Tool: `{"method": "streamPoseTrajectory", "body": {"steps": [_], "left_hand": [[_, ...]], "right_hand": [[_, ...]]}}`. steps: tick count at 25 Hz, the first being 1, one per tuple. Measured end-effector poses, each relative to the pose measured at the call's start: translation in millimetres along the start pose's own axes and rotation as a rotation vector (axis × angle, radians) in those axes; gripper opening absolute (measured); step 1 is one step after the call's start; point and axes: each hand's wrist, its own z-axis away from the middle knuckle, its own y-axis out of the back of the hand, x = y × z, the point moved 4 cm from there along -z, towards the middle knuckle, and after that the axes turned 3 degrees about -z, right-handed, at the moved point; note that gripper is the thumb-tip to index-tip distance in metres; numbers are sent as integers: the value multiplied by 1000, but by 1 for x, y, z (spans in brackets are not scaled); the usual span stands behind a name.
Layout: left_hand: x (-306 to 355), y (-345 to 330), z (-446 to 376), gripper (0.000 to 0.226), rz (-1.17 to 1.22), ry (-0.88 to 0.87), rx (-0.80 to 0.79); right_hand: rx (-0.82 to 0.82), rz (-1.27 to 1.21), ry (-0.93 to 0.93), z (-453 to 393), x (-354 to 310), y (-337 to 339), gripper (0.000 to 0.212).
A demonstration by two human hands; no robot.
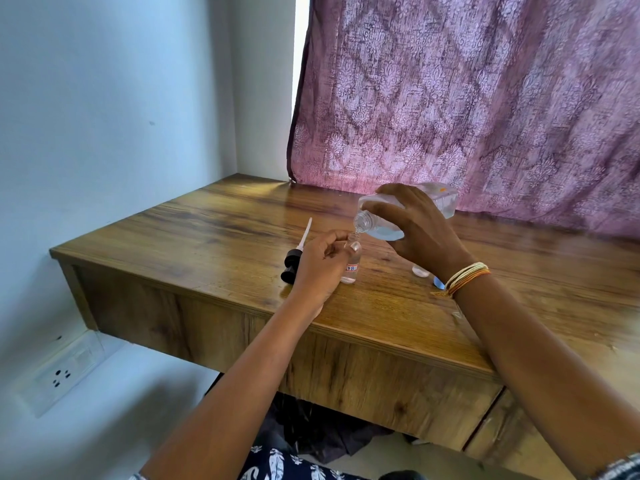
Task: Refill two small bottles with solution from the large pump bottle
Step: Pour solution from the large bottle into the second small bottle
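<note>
Pouring in progress: right hand (420, 233) wraps curled fingers around the big bottle (408, 211), tipped near-horizontal, long axis running far-right to near-left, open mouth directly over the neck of the small bottle (353, 263). Left hand (320, 268) pinches the small bottle upright on the table (207, 237), just left of it. Alignment of mouth above neck governs the pour; any drift would likely spill. Pump (294, 258) lies left, removed. Second small bottle mostly hidden behind right wrist.

Small bottle (354, 263) stands on table (214, 237), near front edge. Large bottle (408, 213) tipped above it at 1 o'clock, mouth over its neck. Pump head (294, 258) lies at 9 o'clock. Cap (420, 271), possibly second bottle (439, 282), at 3 o'clock. Curtain (485, 98) behind at 12.
</note>
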Motion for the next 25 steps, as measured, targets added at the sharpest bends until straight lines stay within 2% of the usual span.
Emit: {"method": "streamPoseTrajectory", "body": {"steps": [6,16,25], "left_hand": [[1,1,1,24,-13,1,15],[3,1,3,18,-19,24,20],[0,0,0,24,11,4,0]], "right_hand": [[17,-6,7,0,0,0,57],[49,-37,21,1,-3,1,52],[44,-259,-32,-1,-5,2,46]]}}
